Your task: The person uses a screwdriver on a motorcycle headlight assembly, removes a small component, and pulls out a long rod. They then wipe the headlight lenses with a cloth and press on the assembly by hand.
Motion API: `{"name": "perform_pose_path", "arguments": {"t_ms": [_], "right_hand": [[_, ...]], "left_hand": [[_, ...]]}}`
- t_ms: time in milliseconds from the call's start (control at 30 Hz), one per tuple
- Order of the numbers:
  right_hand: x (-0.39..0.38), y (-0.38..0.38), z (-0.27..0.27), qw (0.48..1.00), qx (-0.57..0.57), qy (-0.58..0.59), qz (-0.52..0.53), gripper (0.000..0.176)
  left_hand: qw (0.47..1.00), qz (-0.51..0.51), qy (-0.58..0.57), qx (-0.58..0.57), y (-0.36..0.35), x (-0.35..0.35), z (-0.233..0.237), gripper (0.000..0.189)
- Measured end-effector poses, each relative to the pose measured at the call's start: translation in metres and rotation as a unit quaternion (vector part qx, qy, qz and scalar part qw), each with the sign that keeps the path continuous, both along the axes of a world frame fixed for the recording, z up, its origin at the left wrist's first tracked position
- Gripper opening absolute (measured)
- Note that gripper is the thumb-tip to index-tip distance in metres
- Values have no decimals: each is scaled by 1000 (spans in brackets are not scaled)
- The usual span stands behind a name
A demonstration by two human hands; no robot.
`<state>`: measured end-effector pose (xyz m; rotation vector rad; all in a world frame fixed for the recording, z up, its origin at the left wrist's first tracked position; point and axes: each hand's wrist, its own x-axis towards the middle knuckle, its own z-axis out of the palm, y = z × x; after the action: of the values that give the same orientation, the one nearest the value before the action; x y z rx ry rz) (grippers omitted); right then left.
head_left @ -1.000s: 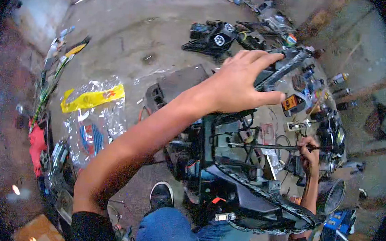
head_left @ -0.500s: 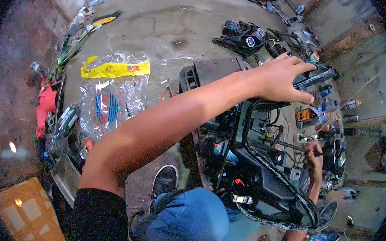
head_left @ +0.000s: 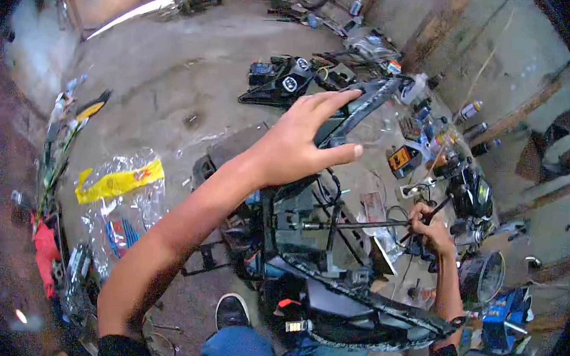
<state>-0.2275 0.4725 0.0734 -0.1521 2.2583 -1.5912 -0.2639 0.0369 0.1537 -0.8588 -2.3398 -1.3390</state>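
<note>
A black headlight housing with grey sealant along its edges stands tilted over my knees. My left hand lies along its upper part, fingers stretched and thumb apart. My right hand, at the right of the housing, is closed around the crossbar of a T-handle wrench. The wrench's long shaft points left into the housing, its tip at the inner black parts. Low on the housing sit a small red piece and a light-coloured connector.
A clear plastic bag with a yellow band lies on the floor at left. Another headlight unit sits farther ahead. Bottles, an orange-and-black box and loose parts line the right wall. A blue box stands at lower right.
The view has swung, bringing the doorway into sight. The housing has tilted with my left hand on it. The wrench shaft shows more fully, and my right hand still grips its handle.
</note>
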Motion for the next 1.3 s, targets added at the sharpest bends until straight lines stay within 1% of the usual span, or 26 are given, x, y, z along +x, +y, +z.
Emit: {"name": "perform_pose_path", "arguments": {"t_ms": [100, 133, 233, 267, 300, 367, 467, 567, 600, 667, 733, 833, 867, 967, 1000, 1033, 1100, 1133, 1167, 1200, 1233, 1267, 1300], "right_hand": [[6, -10, 18, 998, 44, 49, 2, 25], [6, -4, 16, 999, 29, 43, -12, 28], [4, -5, 33, 997, 56, 49, -26, 29], [0, 4, 28, 995, 51, 88, -21, 31], [-2, -3, 37, 995, 52, 84, -19, 32], [-13, 10, 30, 994, 55, 93, -11, 37], [-19, 11, 16, 998, 24, 56, -12, 42], [-13, 2, 6, 999, 48, 4, -8, 43], [-12, 3, -3, 999, 47, 9, -1, 43], [-8, 13, -25, 999, 5, -34, 6, 35], [1, 5, -27, 996, -58, -62, 2, 27], [19, -6, -7, 998, 39, -36, -39, 25], [23, -1, -15, 999, -18, -17, -45, 26], [30, 1, -22, 988, -56, 129, -67, 27], [25, 4, -20, 985, -95, 139, -27, 25], [21, 4, -18, 981, -87, 173, 7, 20], [26, -8, -10, 986, -46, 99, -122, 20], [18, 7, -26, 986, -3, 125, -107, 26], [12, 19, -36, 984, -95, 75, -133, 33], [6, 30, -46, 968, -186, 27, -164, 42], [15, 6, -33, 924, -334, 17, -183, 47], [14, 17, -47, 930, -280, 85, -222, 51], [11, 15, -50, 933, -270, 81, -222, 49]], "left_hand": [[1000, 5, 0, -11, -1, 1, 1, 82], [1000, 10, 2, -15, 0, -1, -1, 82], [1000, 7, -2, -11, 2, -2, 0, 83], [1000, 6, -1, -14, 3, -3, -2, 83], [1000, 6, 0, -17, 5, -4, -2, 84], [1000, 11, 2, -23, 10, -5, -4, 84], [999, 20, 1, -34, 16, -5, -5, 83], [999, 17, 1, -41, 18, -7, -4, 83], [999, 17, 0, -43, 19, -7, -5, 84], [999, 17, -1, -43, 18, -6, -4, 84], [999, 15, -2, -40, 17, -6, -3, 84], [999, 2, 8, -31, 12, -6, -4, 84], [999, 0, 11, -31, 11, -6, -4, 84], [999, -2, 18, -30, 11, -5, -5, 84], [999, -3, 22, -30, 11, -5, -5, 85], [999, -3, 25, -30, 12, -5, -6, 85], [999, -5, 31, -23, 11, -6, -8, 85], [999, -4, 30, -18, 12, -7, -10, 85], [999, -3, 30, -13, 12, -7, -12, 85], [999, 1, 29, -17, 11, -8, -12, 87], [999, 2, 28, -18, 11, -8, -12, 88], [999, 3, 26, -18, 11, -8, -13, 90], [1000, 2, 17, -24, 10, -8, -12, 91]]}}
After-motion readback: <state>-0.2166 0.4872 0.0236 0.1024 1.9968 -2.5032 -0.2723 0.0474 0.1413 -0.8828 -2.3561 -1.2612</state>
